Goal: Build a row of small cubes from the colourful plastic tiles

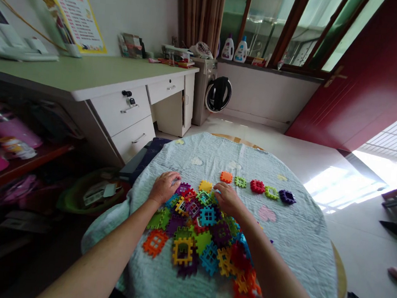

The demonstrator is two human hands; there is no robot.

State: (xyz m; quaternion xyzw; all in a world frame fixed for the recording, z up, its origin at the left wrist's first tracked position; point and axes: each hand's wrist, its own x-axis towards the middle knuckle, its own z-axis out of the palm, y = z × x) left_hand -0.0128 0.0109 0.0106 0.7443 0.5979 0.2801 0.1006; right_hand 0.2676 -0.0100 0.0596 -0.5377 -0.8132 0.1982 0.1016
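Observation:
A heap of plastic interlocking building blocks, square with notched edges and some with window grids, lies on a cloth-covered round table. My left hand rests at the heap's upper left edge beside a purple block, its fingers loosely bent and apart. Across the heap, my right hand reaches over its upper right side, fingers loosely spread beside a green block. Between the two hands lies a yellow block. No block shows clearly in either hand, though the undersides of the fingers are hidden.
A row of several blocks, from an orange block to a dark purple block, lies beyond my right hand. The light-blue cloth is wrinkled. Left stands a desk with drawers; behind it is a washing machine with its door open.

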